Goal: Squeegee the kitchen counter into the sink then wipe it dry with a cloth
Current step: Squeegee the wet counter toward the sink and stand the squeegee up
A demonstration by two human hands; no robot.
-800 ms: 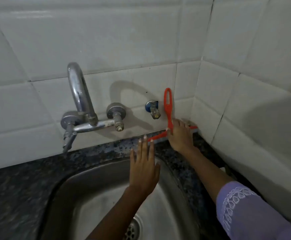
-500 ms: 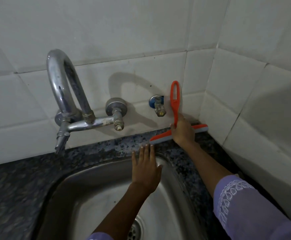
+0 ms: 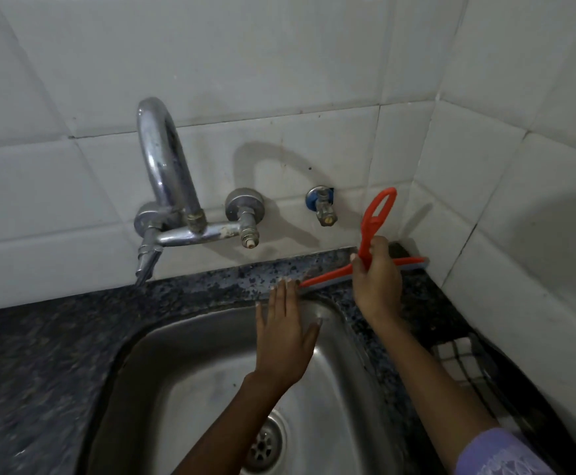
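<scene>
The head view looks down on a dark speckled worktop (image 3: 39,354) that runs around a steel sink (image 3: 183,389), the landmark here. At the sink's far left, a chrome tap (image 3: 163,173) stands out from the white tiled wall (image 3: 245,63), its spout arching up and its outlet hanging over the worktop strip behind the sink. Right of the tap a small valve (image 3: 322,205) sticks out of the wall. Over the sink's far rim the left hand (image 3: 284,341) lies flat, fingers straight and together, fingertips touching the worktop strip just behind the sink; its grip is released and holds nothing. The drain (image 3: 262,447) sits in the sink's floor below that forearm. At the sink's far right corner the right hand (image 3: 377,279) has its grip clenched around the handle of the red squeegee (image 3: 375,217), whose looped handle tilts up toward the wall while its blade lies along the worktop, from the left fingertips to the right-hand wall. Right of the sink, a dark checked cloth (image 3: 464,361) lies on the worktop, partly behind the right forearm. A lilac sleeve (image 3: 505,454) covers that arm.
</scene>
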